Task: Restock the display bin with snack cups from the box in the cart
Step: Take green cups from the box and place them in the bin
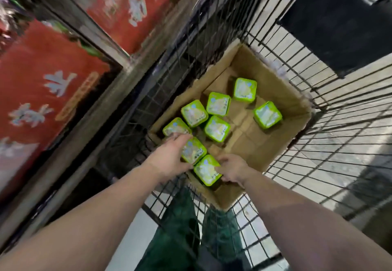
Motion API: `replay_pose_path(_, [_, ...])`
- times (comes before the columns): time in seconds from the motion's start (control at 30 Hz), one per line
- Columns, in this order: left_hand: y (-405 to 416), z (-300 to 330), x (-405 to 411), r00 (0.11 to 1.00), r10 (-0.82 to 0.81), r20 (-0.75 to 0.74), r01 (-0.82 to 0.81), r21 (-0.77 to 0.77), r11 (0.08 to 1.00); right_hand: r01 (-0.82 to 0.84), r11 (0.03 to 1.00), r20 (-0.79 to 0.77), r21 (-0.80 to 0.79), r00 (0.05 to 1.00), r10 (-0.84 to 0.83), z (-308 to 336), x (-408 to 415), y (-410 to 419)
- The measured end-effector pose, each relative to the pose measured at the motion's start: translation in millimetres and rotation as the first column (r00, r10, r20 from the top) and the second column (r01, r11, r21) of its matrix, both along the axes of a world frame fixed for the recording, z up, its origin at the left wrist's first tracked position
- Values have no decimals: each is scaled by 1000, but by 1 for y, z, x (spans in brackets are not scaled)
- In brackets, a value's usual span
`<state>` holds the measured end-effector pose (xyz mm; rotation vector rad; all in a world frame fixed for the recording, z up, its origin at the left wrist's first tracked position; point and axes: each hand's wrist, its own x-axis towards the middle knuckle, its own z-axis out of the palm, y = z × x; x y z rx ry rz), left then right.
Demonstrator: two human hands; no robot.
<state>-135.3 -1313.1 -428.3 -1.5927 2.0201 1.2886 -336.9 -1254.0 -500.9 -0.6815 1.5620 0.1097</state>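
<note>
An open cardboard box [282,92] sits in a black wire cart [339,122]. Several green square snack cups with printed foil lids stand on its floor. My left hand [169,156] grips the near-left cup [194,151], fingers curled over its far edge. My right hand [232,170] grips the nearest cup [206,171] from its right side. Other cups stand farther in, such as one at the far end [245,89] and one at the right [267,115].
A red display front with white characters [42,92] and a metal-framed shelf stand to the left of the cart. Pale floor tiles show through the cart wires at right. My green trousers [184,228] are visible below the cart's near edge.
</note>
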Motion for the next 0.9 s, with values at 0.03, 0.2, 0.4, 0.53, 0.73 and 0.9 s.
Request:
replay_pose_path(0.03, [-2, 2, -1, 1000, 6, 5, -6, 19, 1000, 59, 998, 43, -4, 997, -59, 7, -5, -3])
replay_pose_path(0.2, [-11, 18, -6, 993, 118, -17, -113, 165, 980, 211, 976, 217, -52, 957, -195, 64, -17, -36])
replay_pose_path(0.4, [-26, 22, 1, 933, 358, -38, -334, 284, 899, 192, 980, 337, -44, 927, -167, 84, -3, -67])
replay_pose_path(0.53, [-25, 14, 18, 920, 392, 22, -386, 230, 893, -151, 984, 108, -94, 981, 160, 48, 11, -67])
replay_pose_path(0.73, [-19, 11, 31, 874, 486, 13, -480, 184, 858, -116, 975, -73, -187, 992, 104, -18, 54, -37])
replay_pose_path(0.9, [-20, 22, 33, 857, 514, 15, -511, 150, 847, 212, 971, -27, -110, 976, -216, -19, 49, -26])
